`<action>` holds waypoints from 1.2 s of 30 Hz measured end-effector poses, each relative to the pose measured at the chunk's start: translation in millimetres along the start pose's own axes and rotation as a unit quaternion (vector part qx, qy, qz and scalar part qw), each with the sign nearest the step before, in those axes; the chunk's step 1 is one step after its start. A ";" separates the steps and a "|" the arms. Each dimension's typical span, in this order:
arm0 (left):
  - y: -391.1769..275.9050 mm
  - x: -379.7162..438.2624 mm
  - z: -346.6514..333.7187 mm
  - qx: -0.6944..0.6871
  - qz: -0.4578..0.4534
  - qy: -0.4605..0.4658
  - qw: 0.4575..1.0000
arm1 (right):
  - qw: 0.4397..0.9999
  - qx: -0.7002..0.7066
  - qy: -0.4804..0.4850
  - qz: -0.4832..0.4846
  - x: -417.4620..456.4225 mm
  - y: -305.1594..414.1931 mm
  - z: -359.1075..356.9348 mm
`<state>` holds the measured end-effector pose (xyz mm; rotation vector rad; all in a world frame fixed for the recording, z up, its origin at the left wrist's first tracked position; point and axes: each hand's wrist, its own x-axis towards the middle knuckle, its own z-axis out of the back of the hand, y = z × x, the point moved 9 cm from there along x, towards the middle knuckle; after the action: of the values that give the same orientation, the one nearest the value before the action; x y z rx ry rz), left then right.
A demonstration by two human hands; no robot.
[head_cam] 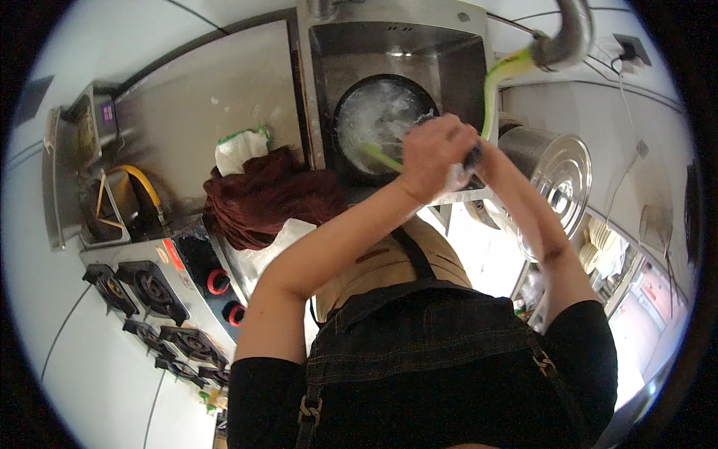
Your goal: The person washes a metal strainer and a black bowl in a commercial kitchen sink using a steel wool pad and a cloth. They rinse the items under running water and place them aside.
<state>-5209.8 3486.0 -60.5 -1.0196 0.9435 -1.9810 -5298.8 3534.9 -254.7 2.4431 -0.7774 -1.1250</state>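
Observation:
A round black pan (pixel 343 95) rests in the stainless steel sink (pixel 460 73), with cloudy, foamy water inside it. My left hand (pixel 435 157) is closed around a dark handle-like piece (pixel 474 156), over the pan's near right rim. White foam clings below the fingers. Whether this piece belongs to the pan cannot be told. My right hand (pixel 483 157) is mostly hidden behind the left one, so its grip is unclear. From the metal faucet (pixel 564 42) a green hose (pixel 491 95) drops behind my hands; a green length reappears over the pan.
Left of the sink, a dark red cloth (pixel 269 196) and a white cloth (pixel 241 150) lie on the steel counter (pixel 224 84). A gas stove (pixel 168 303) with several burners stands lower left. At right is a large steel pot (pixel 521 149) beside a shiny round lid (pixel 564 185).

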 end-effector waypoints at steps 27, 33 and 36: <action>127.9 -119.5 332.2 0.258 0.295 -0.330 0.859 | 0.701 -0.648 -0.041 0.295 89.9 27.8 -287.7; 110.9 -141.9 259.7 0.079 0.363 -0.059 0.926 | 0.787 -0.457 -0.102 0.402 13.3 78.1 -276.8; 106.1 -155.0 240.7 0.157 0.327 -0.018 0.932 | 0.785 -0.459 -0.180 0.376 12.9 88.1 -250.2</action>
<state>-4907.4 3495.6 -101.3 -0.4690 0.7786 -1.4745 -5127.8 3476.3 -60.1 0.9685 -0.8870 -1.2073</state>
